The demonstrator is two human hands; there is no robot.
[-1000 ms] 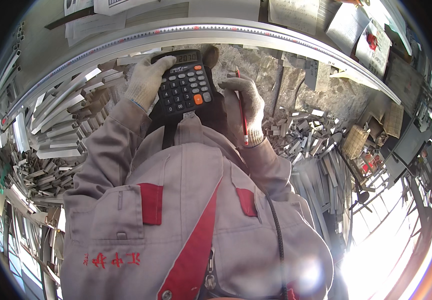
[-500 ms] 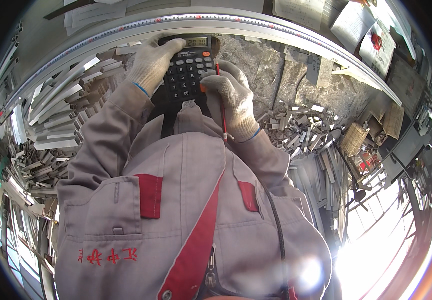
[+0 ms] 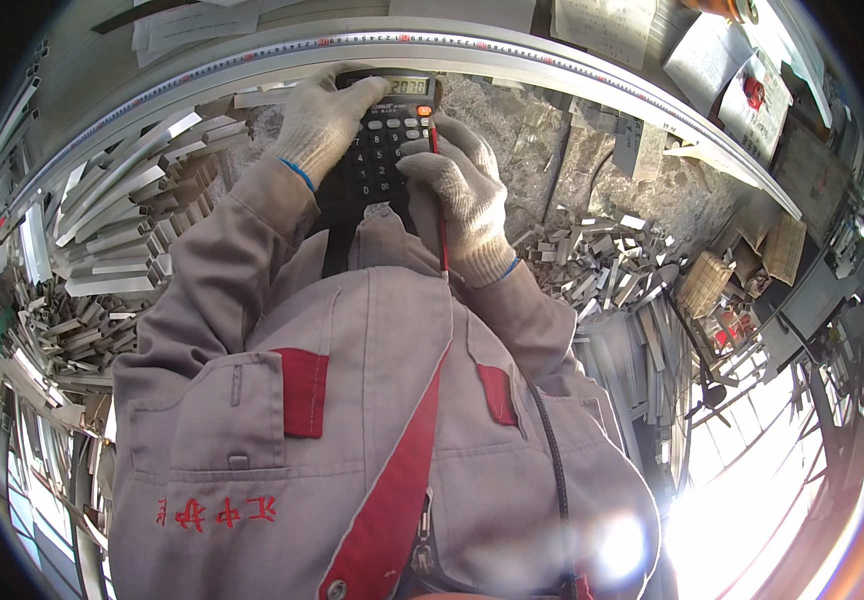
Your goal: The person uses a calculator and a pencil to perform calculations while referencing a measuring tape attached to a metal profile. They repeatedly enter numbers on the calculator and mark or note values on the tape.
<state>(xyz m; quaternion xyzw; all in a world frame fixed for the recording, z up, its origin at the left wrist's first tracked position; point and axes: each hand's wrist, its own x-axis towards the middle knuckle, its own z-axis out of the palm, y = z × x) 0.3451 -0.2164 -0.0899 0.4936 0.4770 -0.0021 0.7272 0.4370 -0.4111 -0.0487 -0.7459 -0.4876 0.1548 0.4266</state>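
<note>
A black calculator (image 3: 383, 160) with a lit display and an orange key is held upright in front of my chest. My left hand (image 3: 324, 122), in a pale knitted glove, grips its left side, thumb lying across the top beside the display. On the right side, my right hand (image 3: 464, 195), gloved alike, has its fingers curled, with the thumb over the right-hand keys. A thin red pencil (image 3: 440, 200) runs down between the right hand's fingers, its lower end toward my jacket. The fingers behind the calculator are hidden.
Beyond the calculator, a long measuring tape (image 3: 407, 40) runs along a pale rail. Papers (image 3: 602, 25) lie past it. Metal offcuts are heaped at left (image 3: 122, 210) and right (image 3: 602, 260). A wicker-like box (image 3: 707, 283) stands farther right.
Both hands have shifted slightly; the left hand has moved right and reaches further over the calculator. My right thumb now covers keys at the middle right instead of the lower orange key.
</note>
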